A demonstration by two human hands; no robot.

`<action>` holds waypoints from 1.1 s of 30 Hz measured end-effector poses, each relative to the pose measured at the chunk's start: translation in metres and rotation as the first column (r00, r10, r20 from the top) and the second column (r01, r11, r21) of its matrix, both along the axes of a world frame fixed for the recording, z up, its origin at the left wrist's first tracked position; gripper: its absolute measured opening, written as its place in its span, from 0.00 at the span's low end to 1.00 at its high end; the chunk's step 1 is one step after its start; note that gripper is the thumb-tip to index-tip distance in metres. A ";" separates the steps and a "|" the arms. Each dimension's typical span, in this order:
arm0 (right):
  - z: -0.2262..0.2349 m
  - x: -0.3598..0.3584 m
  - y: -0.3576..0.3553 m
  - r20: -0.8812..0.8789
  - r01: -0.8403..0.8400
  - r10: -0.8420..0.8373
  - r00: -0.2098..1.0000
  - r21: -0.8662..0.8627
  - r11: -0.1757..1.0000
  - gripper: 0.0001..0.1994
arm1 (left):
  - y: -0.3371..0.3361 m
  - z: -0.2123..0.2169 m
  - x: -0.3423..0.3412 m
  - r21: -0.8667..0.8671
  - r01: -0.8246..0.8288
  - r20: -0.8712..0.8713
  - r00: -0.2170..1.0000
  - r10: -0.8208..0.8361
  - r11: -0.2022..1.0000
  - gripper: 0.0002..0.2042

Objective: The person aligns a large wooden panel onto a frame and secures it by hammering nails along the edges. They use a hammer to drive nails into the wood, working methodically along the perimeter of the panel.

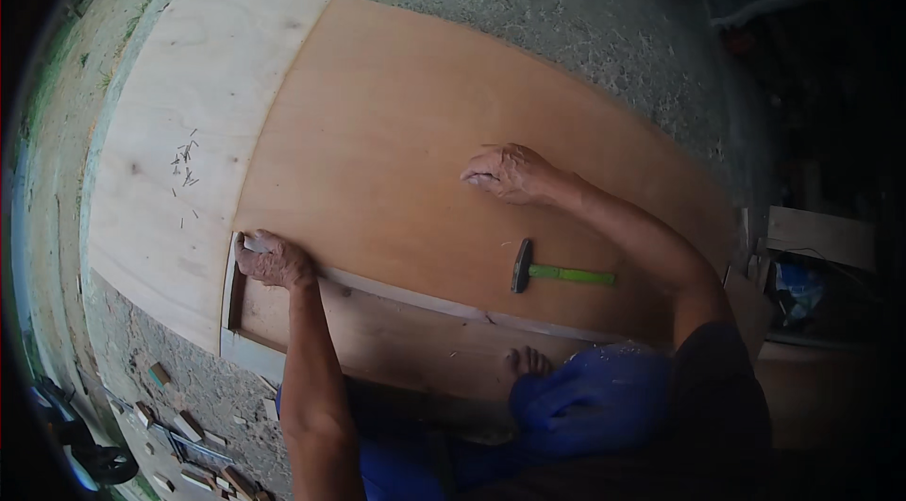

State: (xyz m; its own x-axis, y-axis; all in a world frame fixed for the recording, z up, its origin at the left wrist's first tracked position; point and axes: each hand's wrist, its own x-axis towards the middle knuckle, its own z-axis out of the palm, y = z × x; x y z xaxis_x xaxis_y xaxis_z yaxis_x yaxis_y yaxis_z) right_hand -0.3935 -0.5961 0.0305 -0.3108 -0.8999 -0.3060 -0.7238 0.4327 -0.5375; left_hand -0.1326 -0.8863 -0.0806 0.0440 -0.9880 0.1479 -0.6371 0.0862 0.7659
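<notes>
My left hand (274, 258) is closed on the corner of a wooden frame (415, 301), thumb and fingers curled about the upper strip. The frame lies over a broad tan wooden sheet (377, 124). Above the middle of that sheet is my right hand (510, 174), its fingers bent and pressed together. Whatever it may hold is too small to make out. Below my right hand a hammer (571, 275) rests on the sheet, with a dark head and a bright green handle. Several loose nails (186, 161) are scattered on a paler wooden sheet (142, 124) at the left.
My bare foot (528, 362) and blue-clad knee (595, 397) are at the frame's near side. Wood offcuts (193, 425) litter the rough concrete floor (585, 10) at the lower left. Boards (819, 237) stand at the right, beside a blue-and-white bundle (797, 289).
</notes>
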 end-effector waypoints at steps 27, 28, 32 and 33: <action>-0.060 0.083 0.334 -0.445 0.572 -0.635 0.632 -0.285 0.769 0.08 | -0.014 -0.008 0.011 0.160 -0.085 0.032 0.996 0.081 0.983 0.31; -0.066 0.081 0.327 -0.485 0.549 -0.611 0.626 -0.282 0.787 0.08 | -0.021 -0.014 0.013 0.115 -0.080 -0.019 0.996 0.083 0.990 0.31; -0.040 0.104 0.257 0.197 0.823 -0.820 0.538 -0.335 0.459 0.04 | 0.047 0.057 -0.004 0.297 -0.243 -0.045 0.962 0.268 0.924 0.27; -0.024 0.112 0.206 0.458 0.895 -0.769 0.446 -0.230 0.382 0.04 | 0.039 0.030 0.021 -0.001 -0.096 -0.229 0.969 0.093 0.995 0.23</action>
State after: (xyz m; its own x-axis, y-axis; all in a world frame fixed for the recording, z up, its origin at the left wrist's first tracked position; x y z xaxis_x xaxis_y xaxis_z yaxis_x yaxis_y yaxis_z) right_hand -0.2811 -0.3897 0.0064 -0.9447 -0.2611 -0.1983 0.0638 0.4467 -0.8924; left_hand -0.1121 -0.8474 -0.0504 0.1715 -0.9759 0.1351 -0.4511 0.0441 0.8914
